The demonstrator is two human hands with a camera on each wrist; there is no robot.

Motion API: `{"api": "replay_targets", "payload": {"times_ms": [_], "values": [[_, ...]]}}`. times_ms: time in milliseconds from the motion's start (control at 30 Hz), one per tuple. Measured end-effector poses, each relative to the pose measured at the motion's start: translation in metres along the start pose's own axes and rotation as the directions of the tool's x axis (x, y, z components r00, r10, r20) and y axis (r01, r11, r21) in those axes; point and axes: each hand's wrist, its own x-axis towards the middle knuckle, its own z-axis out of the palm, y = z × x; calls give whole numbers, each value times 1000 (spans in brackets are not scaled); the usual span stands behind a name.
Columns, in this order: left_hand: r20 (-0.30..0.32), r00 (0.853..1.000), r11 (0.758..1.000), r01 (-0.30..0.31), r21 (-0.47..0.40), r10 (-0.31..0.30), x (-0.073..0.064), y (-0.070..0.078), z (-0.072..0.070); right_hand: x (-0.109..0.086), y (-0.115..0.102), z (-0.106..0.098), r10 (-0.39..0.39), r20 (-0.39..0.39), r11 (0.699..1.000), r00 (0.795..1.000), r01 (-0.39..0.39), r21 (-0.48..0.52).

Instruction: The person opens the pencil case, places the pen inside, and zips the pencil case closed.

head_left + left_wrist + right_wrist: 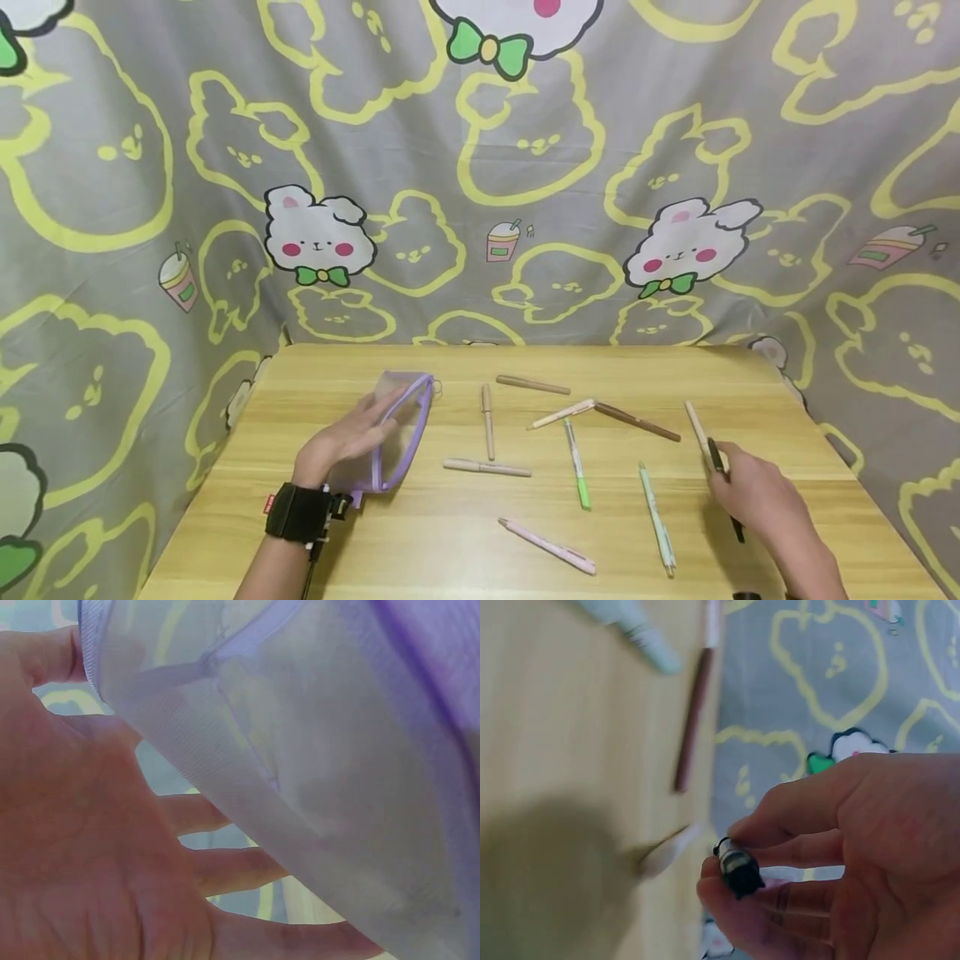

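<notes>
A translucent mesh pencil pouch (pixel 397 454) with purple zip edging stands tilted at the left of the table. My left hand (pixel 348 437) rests against its side, fingers straight and reaching up to the zip edge. In the left wrist view the spread fingers (pixel 240 870) meet the far side of the mesh. At the right, my right hand (pixel 757 492) pinches a black pen (pixel 716 457) between thumb and fingers. The right wrist view shows that pen (pixel 739 871) end-on at the fingertips. Just beyond this hand lies a beige pen (pixel 697 429) on the table.
Across the middle of the wooden table (pixel 420 550) lie several pens, among them a brown pen (pixel 637 421), a green-capped pen (pixel 577 467), a mint pen (pixel 657 521) and a pink pen (pixel 547 546). A patterned curtain (pixel 420 167) hangs behind and along both sides.
</notes>
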Motion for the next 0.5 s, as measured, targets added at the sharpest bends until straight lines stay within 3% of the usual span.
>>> {"api": "replay_targets", "payload": {"times_ms": [233,500], "values": [[-13,1000,1000,-7,-26,6,5,6,5,18,-42,-4,-96,-76,995,993,99,32],[-35,999,1000,11,-25,-11,-1,7,4,43,-94,22,-195,-173,976,965,208,64]]}}
